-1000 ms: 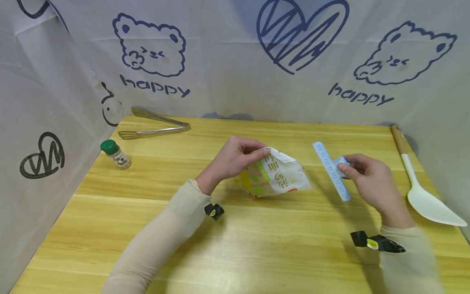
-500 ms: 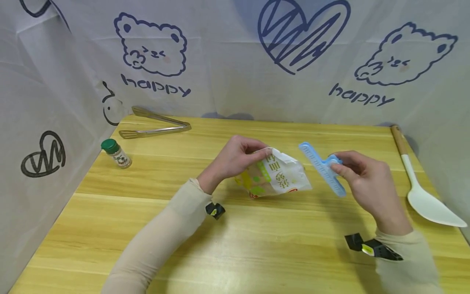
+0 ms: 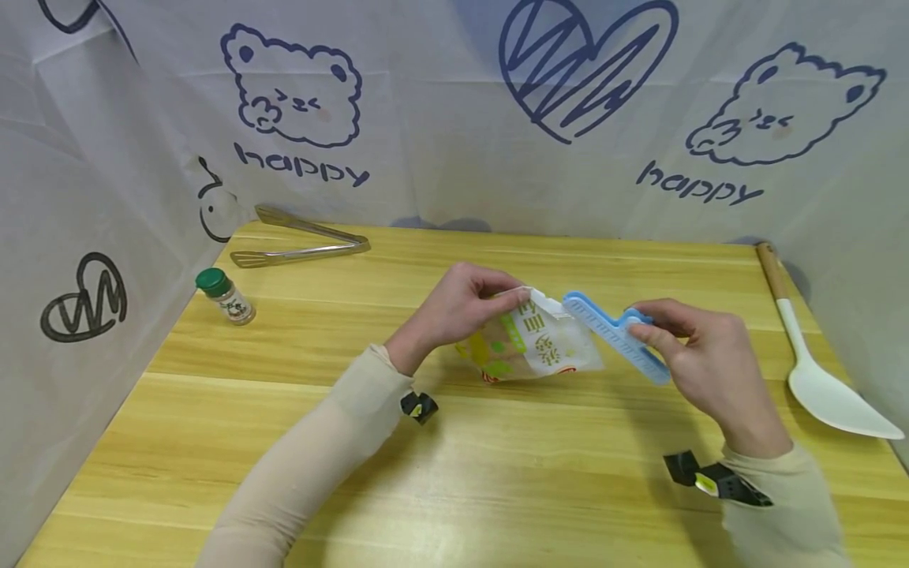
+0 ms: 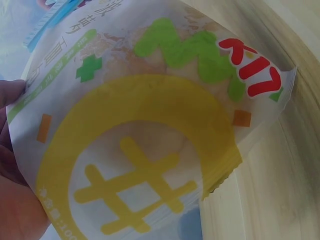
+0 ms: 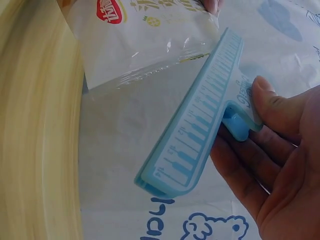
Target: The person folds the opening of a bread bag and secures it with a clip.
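My left hand [image 3: 472,308] pinches the upper edge of a white plastic food bag [image 3: 550,347], printed in yellow and green. In the left wrist view the bag [image 4: 150,130] fills most of the picture, with a red logo near one corner. My right hand [image 3: 699,355] holds a light blue bag clip [image 3: 618,339] by its handle, thumb on one side and fingers on the other. The clip's long bar slants, its upper end overlapping the bag's open right edge in the head view. Piano-key markings run along the clip [image 5: 195,120] in the right wrist view.
Metal tongs [image 3: 305,248] lie at the back left of the wooden table [image 3: 497,489], behind a green-capped shaker jar [image 3: 227,298]. A white spatula-like turner [image 3: 827,386] with a wooden handle lies along the right side. A white cloth with drawings stands behind.
My right hand has moved left with the clip, tilting its bar further, until its end came up to the bag's edge. The left hand and the bag have barely moved.
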Tool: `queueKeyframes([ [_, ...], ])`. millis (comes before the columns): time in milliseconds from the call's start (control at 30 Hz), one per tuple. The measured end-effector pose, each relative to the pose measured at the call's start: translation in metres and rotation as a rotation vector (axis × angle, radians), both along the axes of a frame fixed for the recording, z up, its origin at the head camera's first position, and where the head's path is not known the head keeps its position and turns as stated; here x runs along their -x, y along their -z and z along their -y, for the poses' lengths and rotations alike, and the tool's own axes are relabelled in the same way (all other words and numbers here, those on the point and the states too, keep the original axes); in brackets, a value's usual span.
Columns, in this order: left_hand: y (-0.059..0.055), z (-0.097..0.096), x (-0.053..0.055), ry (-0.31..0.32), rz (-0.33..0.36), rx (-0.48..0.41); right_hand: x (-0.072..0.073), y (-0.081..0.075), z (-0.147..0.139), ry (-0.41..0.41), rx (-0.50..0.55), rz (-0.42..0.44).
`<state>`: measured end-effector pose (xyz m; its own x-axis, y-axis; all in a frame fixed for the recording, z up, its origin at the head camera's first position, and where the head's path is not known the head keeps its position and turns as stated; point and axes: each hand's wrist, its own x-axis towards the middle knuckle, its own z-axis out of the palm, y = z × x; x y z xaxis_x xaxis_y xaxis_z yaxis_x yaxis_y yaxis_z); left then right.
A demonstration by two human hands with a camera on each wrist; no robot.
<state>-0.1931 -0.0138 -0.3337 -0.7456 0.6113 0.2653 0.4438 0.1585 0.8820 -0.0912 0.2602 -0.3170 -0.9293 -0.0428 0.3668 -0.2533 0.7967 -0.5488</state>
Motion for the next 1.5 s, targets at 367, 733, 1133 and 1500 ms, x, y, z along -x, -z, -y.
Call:
queueKeyframes([
  [367, 0.001, -0.002, -0.001, -0.003, -0.017, 0.020, 0.003, 0.002, 0.001, -0.009, -0.034, -0.015],
  [733, 0.002, -0.004, -0.001, 0.007, -0.039, 0.041, 0.006, 0.003, 0.006, -0.005, -0.032, -0.065],
  [1133, 0.000, -0.008, -0.002, 0.012, -0.029, 0.044, 0.010, 0.007, 0.017, -0.006, 0.018, -0.119],
  [1500, 0.002, -0.007, -0.001, 0.036, -0.010, 0.039, 0.012, 0.010, 0.023, -0.009, 0.059, -0.089],
])
